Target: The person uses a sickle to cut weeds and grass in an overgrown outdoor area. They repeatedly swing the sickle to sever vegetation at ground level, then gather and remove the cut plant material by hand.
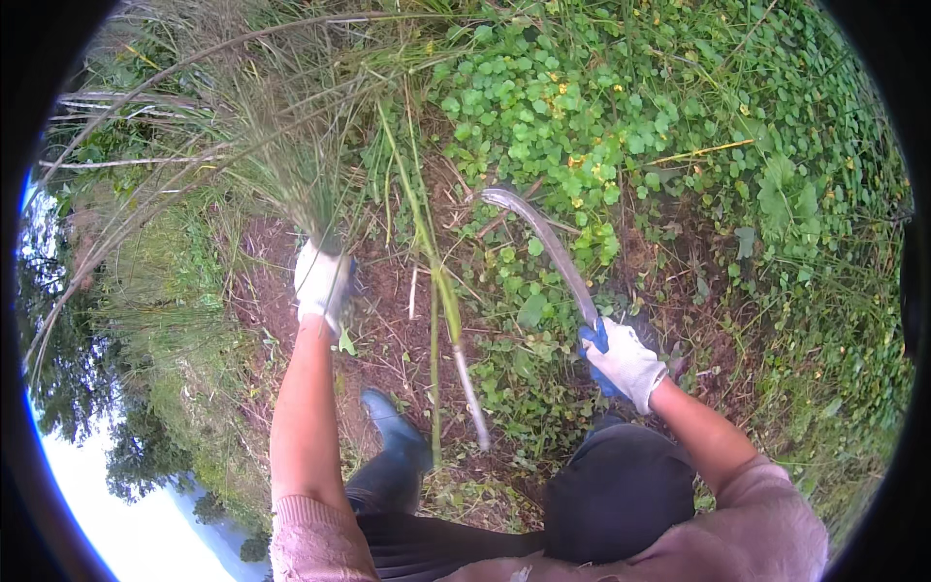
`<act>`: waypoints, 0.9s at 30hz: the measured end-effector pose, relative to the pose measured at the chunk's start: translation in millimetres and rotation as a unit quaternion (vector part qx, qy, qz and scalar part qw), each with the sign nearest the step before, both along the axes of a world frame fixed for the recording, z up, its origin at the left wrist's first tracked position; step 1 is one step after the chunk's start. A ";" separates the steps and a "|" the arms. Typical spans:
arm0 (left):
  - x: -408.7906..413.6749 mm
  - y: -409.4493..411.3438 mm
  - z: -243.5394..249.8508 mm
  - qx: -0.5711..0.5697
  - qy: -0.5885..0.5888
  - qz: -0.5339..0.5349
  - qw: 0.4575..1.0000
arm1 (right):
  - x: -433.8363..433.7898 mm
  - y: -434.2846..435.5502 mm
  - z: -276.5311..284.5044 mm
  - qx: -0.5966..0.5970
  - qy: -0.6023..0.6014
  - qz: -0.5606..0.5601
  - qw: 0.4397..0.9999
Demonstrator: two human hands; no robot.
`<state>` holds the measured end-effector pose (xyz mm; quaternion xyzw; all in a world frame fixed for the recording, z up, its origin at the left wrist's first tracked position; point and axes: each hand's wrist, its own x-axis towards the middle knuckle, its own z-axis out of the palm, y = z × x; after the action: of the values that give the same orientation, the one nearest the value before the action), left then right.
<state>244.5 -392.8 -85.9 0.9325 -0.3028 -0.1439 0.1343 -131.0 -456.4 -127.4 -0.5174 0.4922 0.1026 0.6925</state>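
Observation:
My left hand (322, 284), in a white knitted work glove with blue on its palm side, is closed around a bunch of long grass stems (316, 207) that fan out above it. In my right hand (624, 364), gloved the same way, is a sickle (549, 251); its curved metal blade points up and to the left, over low leaves. The sickle's handle is mostly hidden by the glove. Between the two hands lies a thick green stalk (440, 284) with a pale lower end, apart from both.
Leafy ground cover with small yellow flowers (567, 124) spreads at the upper right. Long dry stems (138, 161) arch across the upper left. Brown soil with plant litter (385, 291) shows in the middle. A rubber boot (396, 436) stands below my left hand; trees (145, 444) rise at the left edge.

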 end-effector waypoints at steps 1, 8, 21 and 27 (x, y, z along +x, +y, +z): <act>-10.5 18.9 24.3 0.021 0.001 0.054 0.998 | 0.6 -0.1 -3.0 -0.006 -0.021 -0.026 0.999; 27.9 252.0 88.3 0.273 -0.298 0.046 0.914 | 22.3 -8.8 -2.0 -0.091 -0.048 -0.001 0.995; -232.1 649.5 172.3 0.226 -0.172 0.638 0.716 | 3.0 26.3 -25.8 -0.007 -0.069 -0.005 0.998; -289.1 673.1 196.3 0.075 0.037 0.830 0.552 | -0.3 13.9 -48.6 -0.050 -0.039 -0.015 0.998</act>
<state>-44.6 280.3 110.4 0.7706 0.6224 -0.0254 0.1348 -131.3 -442.5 -176.0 -0.5476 0.4771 0.0468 0.6858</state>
